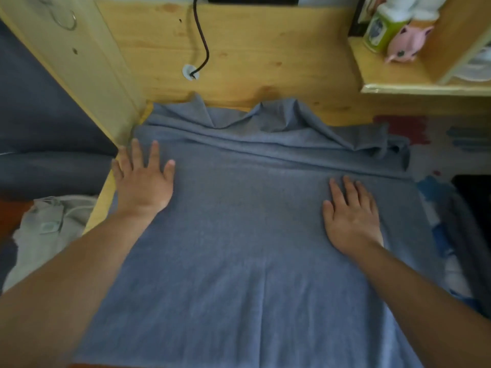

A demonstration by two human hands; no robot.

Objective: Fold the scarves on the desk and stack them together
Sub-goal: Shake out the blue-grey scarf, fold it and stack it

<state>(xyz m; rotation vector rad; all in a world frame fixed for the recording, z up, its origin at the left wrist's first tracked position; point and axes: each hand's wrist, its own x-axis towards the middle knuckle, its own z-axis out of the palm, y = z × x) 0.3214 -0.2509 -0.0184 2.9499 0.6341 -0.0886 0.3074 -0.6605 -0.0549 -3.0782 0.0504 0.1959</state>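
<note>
The left hand (143,179) lies flat at the left middle of the frame with its fingers spread, pressing down on the left edge of the blue scarf (247,235). The right hand (350,216) lies flat too, fingers straight and close together, on the right side of the same scarf. Neither hand pinches anything. The blue scarf covers most of the middle and bottom of the frame, spread wide over the desk (239,62), and its far edge is bunched up in soft waves against the back of the desk. It looks soft, light and floppy, so it should bend easily and will not break, but it may slide and wrinkle. A good place to hold it is probably at two corners or along one edge, so it folds straight. At the right edge of the frame another cloth with blue, white and red patches (438,197) peeks out from under it; it may be another scarf, but I cannot tell. The desk is light wood. A black cable (202,41) goes down into a hole in the upper middle. A shelf at the upper right holds a green bottle (380,30) and a pink toy (403,46). A grey cloth (50,221) lies at the lower left, off the desk.
</note>
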